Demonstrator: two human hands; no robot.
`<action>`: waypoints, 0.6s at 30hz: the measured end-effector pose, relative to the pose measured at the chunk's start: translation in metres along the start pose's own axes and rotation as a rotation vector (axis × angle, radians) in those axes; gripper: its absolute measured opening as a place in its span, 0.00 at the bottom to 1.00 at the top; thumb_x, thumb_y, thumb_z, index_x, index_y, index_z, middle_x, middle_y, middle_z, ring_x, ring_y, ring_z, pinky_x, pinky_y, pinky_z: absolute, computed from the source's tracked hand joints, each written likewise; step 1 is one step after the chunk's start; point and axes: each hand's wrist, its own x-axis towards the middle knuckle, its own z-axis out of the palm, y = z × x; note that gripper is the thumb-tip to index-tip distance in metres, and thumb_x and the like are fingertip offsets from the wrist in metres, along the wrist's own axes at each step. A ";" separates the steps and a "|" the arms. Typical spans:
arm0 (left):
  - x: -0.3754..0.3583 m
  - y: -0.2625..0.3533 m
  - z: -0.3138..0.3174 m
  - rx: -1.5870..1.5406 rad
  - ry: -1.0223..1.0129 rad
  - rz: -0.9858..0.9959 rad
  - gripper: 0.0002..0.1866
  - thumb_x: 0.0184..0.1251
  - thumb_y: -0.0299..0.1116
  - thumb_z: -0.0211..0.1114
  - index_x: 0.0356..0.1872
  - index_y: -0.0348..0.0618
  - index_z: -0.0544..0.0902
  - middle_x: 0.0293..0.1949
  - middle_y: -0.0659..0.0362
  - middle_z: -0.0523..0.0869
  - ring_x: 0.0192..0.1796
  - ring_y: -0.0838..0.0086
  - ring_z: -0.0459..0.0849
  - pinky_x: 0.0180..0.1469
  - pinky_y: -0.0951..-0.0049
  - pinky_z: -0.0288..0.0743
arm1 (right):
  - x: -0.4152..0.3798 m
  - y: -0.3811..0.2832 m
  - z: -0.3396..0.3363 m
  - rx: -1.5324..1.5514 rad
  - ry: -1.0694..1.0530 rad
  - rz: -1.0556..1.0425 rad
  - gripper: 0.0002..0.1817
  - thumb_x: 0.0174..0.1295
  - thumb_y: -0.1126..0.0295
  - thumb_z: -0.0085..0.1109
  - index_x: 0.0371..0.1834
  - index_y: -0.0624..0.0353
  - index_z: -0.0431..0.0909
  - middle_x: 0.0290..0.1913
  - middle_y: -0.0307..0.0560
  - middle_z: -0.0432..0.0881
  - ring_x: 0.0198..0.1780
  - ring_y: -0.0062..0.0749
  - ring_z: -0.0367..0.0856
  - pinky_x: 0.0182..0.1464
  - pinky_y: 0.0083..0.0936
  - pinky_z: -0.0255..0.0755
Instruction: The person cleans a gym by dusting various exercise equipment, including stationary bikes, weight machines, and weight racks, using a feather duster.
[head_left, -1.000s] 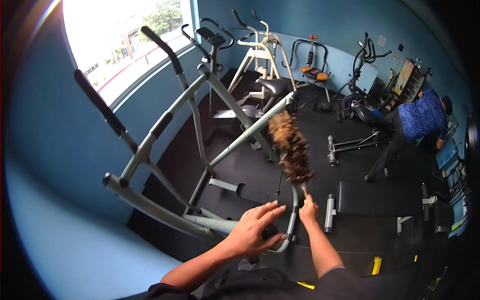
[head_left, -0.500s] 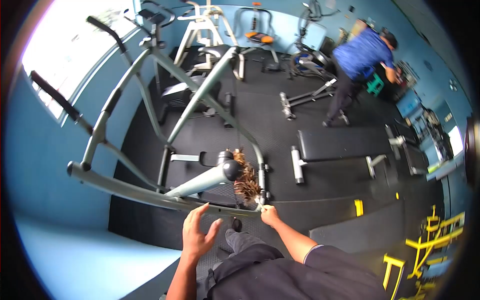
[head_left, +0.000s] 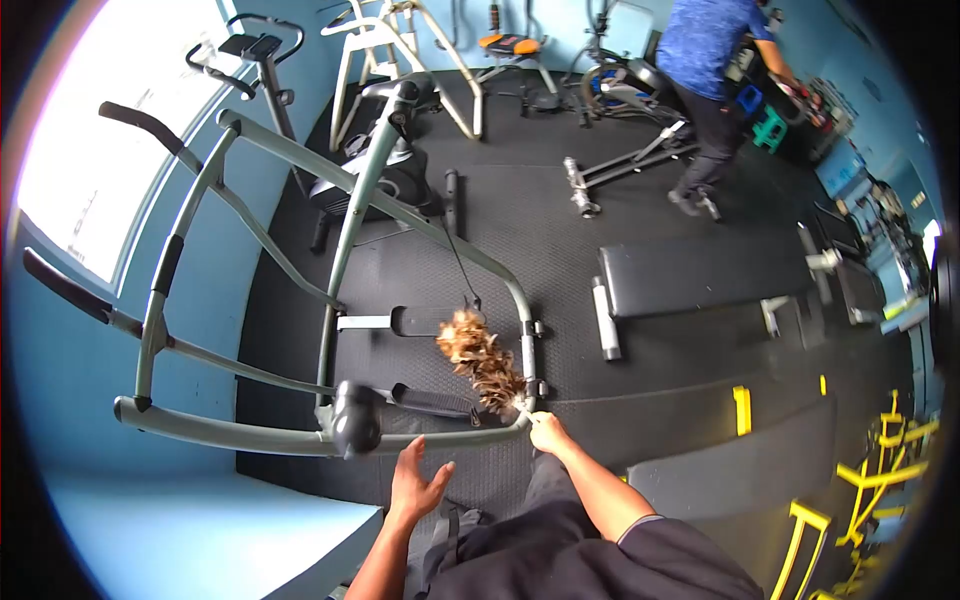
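Note:
My right hand is closed around the pale handle of a feather duster. Its brown feathers stretch up and left over the machine's lower frame, close to a corner post. The walking exercise machine has a grey-green tube frame, black-gripped handlebars and black foot plates. Just this side of its near rail hovers my left hand, empty, with fingers apart. A black-capped part of the machine stands near that rail, left of my left hand.
Right of the machine is a black padded bench. A person in a blue shirt bends at the back right. An exercise bike stands behind the frame; yellow racks are at the right. A white ledge borders the lower left.
The duster's feathered end has swung up and left. The machine's black-capped part has shifted left and down in view. My left hand has lowered slightly, and the camera view has shifted.

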 end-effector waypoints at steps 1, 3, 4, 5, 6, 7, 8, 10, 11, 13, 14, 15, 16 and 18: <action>0.011 -0.002 0.010 0.060 0.001 -0.051 0.36 0.53 0.43 0.71 0.59 0.34 0.68 0.51 0.43 0.76 0.55 0.54 0.76 0.57 0.61 0.70 | 0.023 0.003 -0.003 -0.010 -0.033 -0.018 0.16 0.53 0.72 0.50 0.44 0.60 0.79 0.42 0.66 0.81 0.48 0.59 0.79 0.54 0.44 0.72; 0.031 -0.024 0.035 0.102 0.087 -0.050 0.36 0.51 0.42 0.72 0.58 0.32 0.69 0.49 0.43 0.77 0.53 0.52 0.77 0.56 0.60 0.70 | 0.079 0.010 -0.005 -0.017 -0.044 0.009 0.18 0.52 0.73 0.50 0.48 0.57 0.78 0.43 0.65 0.81 0.48 0.60 0.79 0.55 0.46 0.71; 0.038 -0.028 0.046 0.106 0.118 -0.110 0.36 0.50 0.42 0.72 0.57 0.32 0.69 0.48 0.43 0.77 0.53 0.52 0.77 0.56 0.60 0.70 | 0.112 0.010 0.002 -0.124 -0.034 0.013 0.21 0.52 0.72 0.51 0.51 0.54 0.77 0.44 0.64 0.81 0.49 0.58 0.79 0.55 0.46 0.71; 0.043 -0.033 0.056 0.117 0.140 -0.171 0.36 0.50 0.42 0.73 0.56 0.32 0.70 0.47 0.43 0.78 0.52 0.52 0.77 0.56 0.60 0.70 | 0.142 0.018 0.008 -0.155 -0.126 0.044 0.20 0.54 0.72 0.50 0.52 0.53 0.77 0.45 0.63 0.80 0.50 0.56 0.79 0.53 0.45 0.73; 0.052 -0.034 0.067 0.135 0.142 -0.244 0.36 0.49 0.43 0.74 0.56 0.32 0.70 0.47 0.43 0.78 0.52 0.51 0.77 0.55 0.60 0.71 | 0.175 0.022 0.012 -0.150 -0.154 0.023 0.21 0.55 0.72 0.49 0.54 0.52 0.76 0.46 0.62 0.80 0.49 0.56 0.79 0.52 0.45 0.73; 0.057 -0.044 0.079 0.293 0.129 -0.218 0.38 0.47 0.45 0.74 0.56 0.33 0.71 0.49 0.43 0.77 0.53 0.52 0.76 0.56 0.59 0.70 | 0.201 0.025 0.023 -0.144 -0.184 0.013 0.22 0.56 0.73 0.48 0.56 0.52 0.75 0.46 0.62 0.80 0.49 0.55 0.80 0.51 0.45 0.73; 0.066 -0.054 0.090 0.354 0.124 -0.204 0.39 0.46 0.47 0.75 0.57 0.34 0.70 0.50 0.43 0.77 0.54 0.52 0.76 0.57 0.58 0.69 | 0.222 0.020 0.029 -0.096 -0.168 0.065 0.22 0.57 0.72 0.46 0.57 0.50 0.73 0.45 0.62 0.81 0.49 0.56 0.80 0.51 0.45 0.73; 0.077 -0.078 0.109 0.526 0.055 -0.225 0.44 0.42 0.53 0.75 0.59 0.37 0.69 0.54 0.44 0.75 0.59 0.53 0.73 0.63 0.54 0.63 | 0.260 0.028 0.069 0.000 -0.165 0.169 0.24 0.59 0.71 0.45 0.60 0.46 0.71 0.44 0.60 0.81 0.49 0.56 0.80 0.50 0.45 0.74; 0.084 -0.090 0.116 0.539 0.034 -0.250 0.44 0.42 0.53 0.75 0.59 0.37 0.69 0.54 0.44 0.75 0.59 0.53 0.73 0.63 0.54 0.63 | 0.282 0.035 0.096 0.046 -0.166 0.209 0.24 0.59 0.71 0.44 0.61 0.44 0.70 0.45 0.60 0.81 0.49 0.56 0.80 0.51 0.45 0.74; 0.089 -0.110 0.128 0.709 -0.110 -0.349 0.47 0.42 0.57 0.73 0.63 0.41 0.66 0.60 0.47 0.70 0.64 0.54 0.67 0.69 0.52 0.53 | 0.296 0.024 0.113 -0.035 -0.290 0.083 0.25 0.60 0.69 0.43 0.63 0.41 0.68 0.48 0.59 0.80 0.50 0.55 0.80 0.52 0.46 0.73; 0.089 -0.126 0.132 0.722 -0.143 -0.396 0.49 0.41 0.59 0.73 0.64 0.43 0.65 0.61 0.47 0.69 0.66 0.55 0.65 0.71 0.50 0.48 | 0.303 0.017 0.119 -0.074 -0.343 0.018 0.27 0.60 0.70 0.43 0.65 0.39 0.65 0.49 0.58 0.79 0.50 0.55 0.79 0.52 0.47 0.73; 0.089 -0.139 0.135 0.763 -0.137 -0.418 0.49 0.39 0.60 0.73 0.64 0.45 0.65 0.61 0.50 0.69 0.67 0.57 0.64 0.71 0.51 0.47 | 0.311 0.015 0.129 -0.079 -0.339 -0.028 0.28 0.60 0.71 0.44 0.66 0.39 0.64 0.49 0.58 0.79 0.50 0.55 0.79 0.51 0.46 0.74; 0.090 -0.147 0.141 0.795 -0.137 -0.452 0.50 0.37 0.61 0.73 0.64 0.46 0.66 0.61 0.51 0.70 0.67 0.59 0.63 0.71 0.52 0.45 | 0.320 0.006 0.144 -0.029 -0.309 0.039 0.29 0.58 0.73 0.46 0.65 0.40 0.66 0.47 0.60 0.79 0.49 0.55 0.79 0.50 0.46 0.74; 0.098 -0.148 0.146 0.819 -0.129 -0.474 0.51 0.36 0.63 0.72 0.63 0.47 0.67 0.61 0.53 0.70 0.67 0.61 0.63 0.70 0.54 0.44 | 0.332 -0.012 0.152 0.058 -0.317 0.010 0.29 0.56 0.75 0.48 0.64 0.41 0.68 0.47 0.62 0.79 0.49 0.55 0.79 0.50 0.46 0.74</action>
